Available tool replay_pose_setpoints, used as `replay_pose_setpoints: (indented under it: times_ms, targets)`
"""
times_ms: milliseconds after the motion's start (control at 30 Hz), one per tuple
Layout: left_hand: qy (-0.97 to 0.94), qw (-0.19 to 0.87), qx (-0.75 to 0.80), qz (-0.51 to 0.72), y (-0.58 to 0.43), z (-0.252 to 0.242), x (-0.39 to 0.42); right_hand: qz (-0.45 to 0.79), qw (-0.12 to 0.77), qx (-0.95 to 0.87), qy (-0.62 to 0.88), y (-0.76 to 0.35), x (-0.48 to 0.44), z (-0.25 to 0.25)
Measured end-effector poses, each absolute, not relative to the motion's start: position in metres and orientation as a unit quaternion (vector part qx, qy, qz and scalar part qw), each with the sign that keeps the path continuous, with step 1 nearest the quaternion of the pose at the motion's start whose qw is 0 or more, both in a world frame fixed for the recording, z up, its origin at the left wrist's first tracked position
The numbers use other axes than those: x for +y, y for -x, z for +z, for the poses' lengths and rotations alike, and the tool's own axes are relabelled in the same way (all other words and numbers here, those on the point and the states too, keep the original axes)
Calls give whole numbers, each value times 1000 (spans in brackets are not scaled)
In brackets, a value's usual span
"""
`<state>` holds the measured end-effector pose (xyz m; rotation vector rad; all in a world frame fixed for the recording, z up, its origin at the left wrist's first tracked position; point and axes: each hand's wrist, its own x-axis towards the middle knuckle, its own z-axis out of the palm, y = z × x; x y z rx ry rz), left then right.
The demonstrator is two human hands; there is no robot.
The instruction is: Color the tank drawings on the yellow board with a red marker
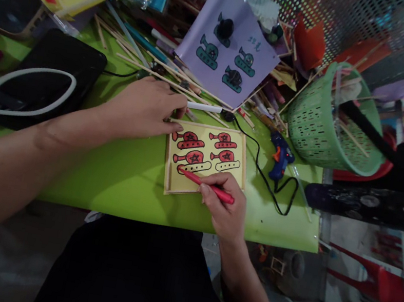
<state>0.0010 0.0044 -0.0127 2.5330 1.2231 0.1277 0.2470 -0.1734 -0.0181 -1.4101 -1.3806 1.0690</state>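
Note:
My right hand (226,204) is closed around a red marker pen (214,189), its tip on the lower left tank drawing. The yellow card (184,184) has thin wooden strips along its edges and lies on the green tabletop. It bears several black-outlined tanks; the upper two are red all over, while the lower two have red turrets and mostly yellow tracks. My left hand (147,107) rests at the card's upper left corner, thumb on the edge and index finger apart from it. The other fingers are partly hidden. A white rod (205,107) lies by its index finger.
Behind the card stands a purple sheet (218,60) with green tanks, among loose wooden sticks (135,61). At right are a blue glue gun (280,157) with a black cord and a green basket (313,118). A black device (60,69) lies left, under a white loop.

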Motion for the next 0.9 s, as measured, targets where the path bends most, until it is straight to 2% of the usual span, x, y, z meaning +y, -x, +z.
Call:
replay_pose_setpoints:
  times_ms: [367,900]
  targets:
    - [-888,164,426,55,0,-11,3,398,457,-544,580,-249,-176,-24]
    - [-890,171,419,49,1,-7,2,408,446,-545,581,-249,-176,-22]
